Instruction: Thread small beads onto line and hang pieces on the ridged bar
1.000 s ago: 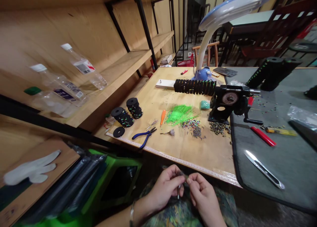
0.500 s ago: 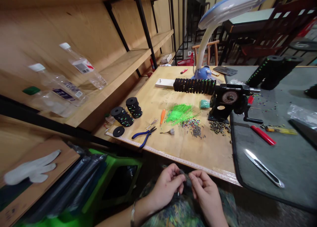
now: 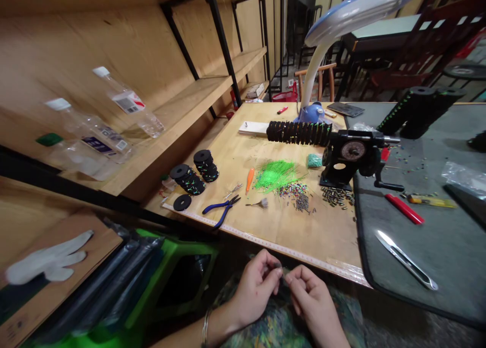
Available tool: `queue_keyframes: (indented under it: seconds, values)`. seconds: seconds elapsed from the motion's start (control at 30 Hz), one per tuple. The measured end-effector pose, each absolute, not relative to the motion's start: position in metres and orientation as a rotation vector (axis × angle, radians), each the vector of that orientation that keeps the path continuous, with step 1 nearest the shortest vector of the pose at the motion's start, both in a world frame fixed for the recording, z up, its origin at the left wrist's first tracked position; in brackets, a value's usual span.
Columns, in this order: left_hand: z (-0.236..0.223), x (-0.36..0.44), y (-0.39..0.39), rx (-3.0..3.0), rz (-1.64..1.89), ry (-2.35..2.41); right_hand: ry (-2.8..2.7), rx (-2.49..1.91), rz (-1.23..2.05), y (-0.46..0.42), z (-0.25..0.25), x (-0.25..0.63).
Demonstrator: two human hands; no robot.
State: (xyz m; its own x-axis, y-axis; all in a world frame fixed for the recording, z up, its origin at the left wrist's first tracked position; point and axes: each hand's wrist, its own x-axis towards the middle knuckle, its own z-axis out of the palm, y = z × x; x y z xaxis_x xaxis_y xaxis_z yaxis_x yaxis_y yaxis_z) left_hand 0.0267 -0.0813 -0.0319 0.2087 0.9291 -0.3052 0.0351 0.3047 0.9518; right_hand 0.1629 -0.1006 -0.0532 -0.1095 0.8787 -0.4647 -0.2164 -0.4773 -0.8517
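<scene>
My left hand and my right hand meet over my lap, just below the front edge of the wooden table. Both pinch a tiny dark piece between their fingertips; I cannot make out what it is. A bracelet sits on my left wrist. On the table ahead lie a heap of green strands, small coloured beads, blue-handled pliers and stacks of black foam discs.
A black hand-crank winder holds a row of black discs beside a lamp. A grey mat on the right bears a red tool and metal tweezers. Plastic bottles lie on the left shelf, with a white glove lower down.
My hands have stayed over my lap with small finger movements; a thin pale stick under my left fingers a second ago no longer shows.
</scene>
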Motion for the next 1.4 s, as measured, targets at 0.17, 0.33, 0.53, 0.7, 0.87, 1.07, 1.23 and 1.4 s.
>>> queue_keyframes:
  seconds: [0.17,0.33,0.53,0.7,0.87,1.07,1.23,1.4]
  values:
    - [-0.032,0.025,-0.082,1.110,0.809,1.196,-0.795,-1.347,1.712,-0.101,-0.054,0.163]
    - [-0.031,0.025,-0.084,1.132,0.791,1.196,-0.778,-1.330,1.738,-0.101,-0.056,0.164]
    - [-0.032,0.022,-0.083,1.215,0.755,1.202,-0.773,-1.313,1.749,-0.101,-0.061,0.166]
    - [-0.032,0.020,-0.084,1.274,0.750,1.207,-0.803,-1.318,1.700,-0.102,-0.064,0.165]
    - [-0.031,0.020,-0.085,1.298,0.721,1.200,-0.751,-1.291,1.702,-0.102,-0.069,0.163]
    - [-0.034,0.021,-0.085,1.236,0.709,1.155,-0.637,-1.222,1.729,-0.101,-0.067,0.166]
    - [-0.025,0.021,-0.082,1.144,0.674,1.096,-0.623,-1.194,1.697,-0.098,-0.060,0.170]
    - [-0.020,0.022,-0.081,1.082,0.656,1.036,-0.691,-1.188,1.652,-0.099,-0.064,0.169]
